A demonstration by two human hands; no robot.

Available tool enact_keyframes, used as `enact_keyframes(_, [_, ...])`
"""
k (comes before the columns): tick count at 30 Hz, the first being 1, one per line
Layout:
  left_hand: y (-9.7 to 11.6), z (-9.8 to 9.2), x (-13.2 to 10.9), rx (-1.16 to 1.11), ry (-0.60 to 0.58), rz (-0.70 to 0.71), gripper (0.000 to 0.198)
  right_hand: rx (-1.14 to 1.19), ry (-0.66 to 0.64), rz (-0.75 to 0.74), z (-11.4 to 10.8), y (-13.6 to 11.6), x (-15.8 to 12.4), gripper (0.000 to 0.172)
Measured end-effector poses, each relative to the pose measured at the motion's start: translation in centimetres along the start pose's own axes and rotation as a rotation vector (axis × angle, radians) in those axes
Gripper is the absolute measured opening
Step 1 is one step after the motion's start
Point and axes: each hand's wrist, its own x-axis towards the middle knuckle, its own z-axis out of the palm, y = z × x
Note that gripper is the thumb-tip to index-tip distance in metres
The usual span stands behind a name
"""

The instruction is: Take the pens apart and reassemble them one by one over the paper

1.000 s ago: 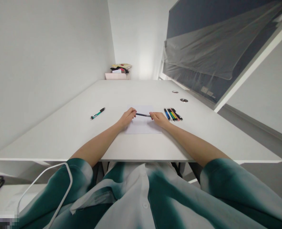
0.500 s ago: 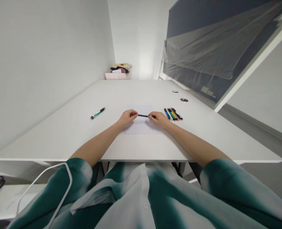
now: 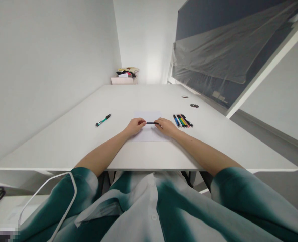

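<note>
While both bare forearms stretch across the smooth white table (image 3: 70,148), the left hand (image 3: 135,126) and right hand (image 3: 166,127) grip opposite ends of a slim dark pen (image 3: 151,123) between their fingertips, over a sheet of white paper (image 3: 150,134). Just beside the right hand lies a bunch of colored pens (image 3: 182,121); well left of the left hand lies a teal-and-black pen (image 3: 102,120). Far ahead, a pale pink box (image 3: 123,80) holds jumbled items.

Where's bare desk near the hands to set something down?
Bare white desk lies between the green pen and left hand, and in front of the paper sheet. Crowded around the right hand, the held dark pen and the pen row.
</note>
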Motion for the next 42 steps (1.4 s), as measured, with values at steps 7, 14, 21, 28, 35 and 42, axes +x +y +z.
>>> enact_keyframes(7, [0.01, 0.08, -0.08, 0.02, 0.034, 0.075, 0.026, -0.008, -0.017, 0.044, -0.28, -0.24, -0.05, 0.028])
enact_keyframes(14, [-0.13, -0.01, -0.02, 0.09, 0.04, 0.071, 0.016, 0.003, 0.001, 0.036, -0.22, -0.47, -0.11, 0.031])
enact_keyframes(21, [-0.08, 0.04, -0.05, 0.159, 0.013, 0.059, 0.023, -0.041, 0.028, -0.004, -0.22, -0.51, -0.01, 0.025])
enact_keyframes(28, [0.26, 0.0, -0.21, 0.198, -0.011, 0.04, 0.03, -0.045, 0.009, 0.071, -0.31, -0.67, -0.04, 0.021])
enact_keyframes(35, [0.0, 0.14, -0.22, 0.144, 0.009, 0.122, 0.024, -0.042, 0.006, 0.098, -0.28, -0.71, -0.03, 0.022])
enact_keyframes(42, [0.15, 0.28, -0.39, 0.172, -0.003, 0.102, 0.022, -0.025, 0.041, 0.012, -0.09, -0.65, -0.12, 0.03])
